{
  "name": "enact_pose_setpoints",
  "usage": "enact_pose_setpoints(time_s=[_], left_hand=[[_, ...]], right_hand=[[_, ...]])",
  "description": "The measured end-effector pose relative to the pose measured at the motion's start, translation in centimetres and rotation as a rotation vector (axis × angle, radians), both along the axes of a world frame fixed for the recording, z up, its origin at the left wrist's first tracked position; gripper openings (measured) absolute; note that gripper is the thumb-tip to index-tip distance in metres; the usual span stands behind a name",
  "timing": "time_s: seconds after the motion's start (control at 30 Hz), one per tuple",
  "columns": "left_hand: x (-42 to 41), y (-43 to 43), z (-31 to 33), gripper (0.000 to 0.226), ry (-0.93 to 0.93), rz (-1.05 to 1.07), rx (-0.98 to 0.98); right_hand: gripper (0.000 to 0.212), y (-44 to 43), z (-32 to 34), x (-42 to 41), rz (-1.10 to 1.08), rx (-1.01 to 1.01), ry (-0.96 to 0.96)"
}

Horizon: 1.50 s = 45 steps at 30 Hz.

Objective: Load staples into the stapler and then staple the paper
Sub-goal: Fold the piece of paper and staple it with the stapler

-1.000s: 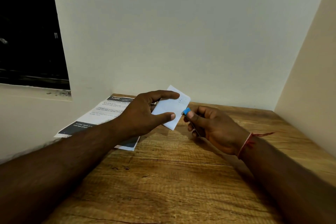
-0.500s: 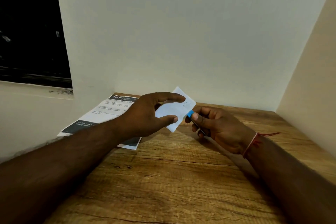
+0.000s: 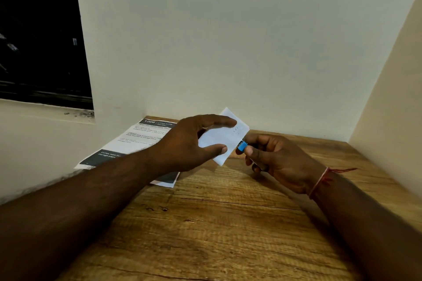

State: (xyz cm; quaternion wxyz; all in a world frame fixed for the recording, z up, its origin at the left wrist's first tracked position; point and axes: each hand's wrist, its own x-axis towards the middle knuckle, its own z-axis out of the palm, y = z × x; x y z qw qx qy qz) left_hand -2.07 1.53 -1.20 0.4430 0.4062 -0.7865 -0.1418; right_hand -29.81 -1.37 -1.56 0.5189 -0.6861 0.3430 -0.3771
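My left hand (image 3: 187,143) holds a small folded white paper (image 3: 225,138) between thumb and fingers, a little above the wooden table (image 3: 217,223). My right hand (image 3: 278,162) is closed around a small blue stapler (image 3: 241,145); only its blue tip shows past my thumb. That tip sits at the paper's right edge. Most of the stapler's body is hidden inside my fist. No loose staples are visible.
A printed sheet with dark headers (image 3: 134,143) lies on the table at the back left, partly under my left arm. Walls close off the table at the back and on the right. A dark window opening (image 3: 41,34) is at the upper left.
Both hands, with the paper and stapler, have shifted slightly to the right together. The stapler tip stays at the paper's right edge.
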Motion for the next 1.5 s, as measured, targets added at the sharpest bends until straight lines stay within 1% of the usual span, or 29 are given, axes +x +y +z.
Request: enact_pose_setpoints(time_s=[0.1,0.23,0.3,0.4,0.53,0.67,0.73,0.9,1.03,1.17,1.4,1.5], left_hand=[[0.0,0.1,0.1,0.056,0.043,-0.023,0.029],[-0.2,0.1,-0.1,0.055,0.048,-0.034,0.027],[-0.3,0.1,-0.1,0.056,0.031,-0.017,0.012],[-0.2,0.3,0.0,0.056,-0.044,0.049,-0.053],[-0.2,0.4,-0.1,0.055,-0.048,0.020,-0.056],[-0.2,0.5,-0.1,0.055,-0.057,0.001,-0.074],[-0.1,0.4,-0.1,0.055,-0.057,-0.014,-0.073],[-0.5,0.3,-0.2,0.056,-0.043,-0.032,-0.069],[-0.4,0.3,0.0,0.057,-0.052,-0.032,-0.075],[-0.2,0.3,0.1,0.058,-0.058,-0.026,-0.066],[-0.3,0.4,0.2,0.059,-0.069,-0.015,-0.052],[-0.2,0.3,0.2,0.060,-0.070,-0.015,-0.047]], right_hand=[[0.042,0.2,-0.3,0.4,0.022,0.026,0.058],[0.039,0.6,-0.4,1.0,0.048,0.008,0.121],[0.041,0.6,-0.4,1.0,0.049,0.014,0.106],[0.045,0.6,-0.2,0.9,0.067,0.019,0.062],[0.044,1.0,-0.1,0.9,0.103,-0.023,0.037],[0.047,0.8,-0.4,0.8,0.090,-0.130,0.107],[0.047,0.9,-0.3,0.8,0.087,-0.148,0.119],[0.045,0.7,-0.4,1.0,0.043,-0.051,0.018],[0.044,0.3,-0.4,0.9,0.021,-0.033,-0.056],[0.042,0.1,0.0,0.4,0.013,-0.040,-0.086],[0.055,-0.2,0.2,-0.1,-0.025,-0.039,-0.114],[0.052,-0.3,0.2,-0.2,-0.025,-0.043,-0.109]])
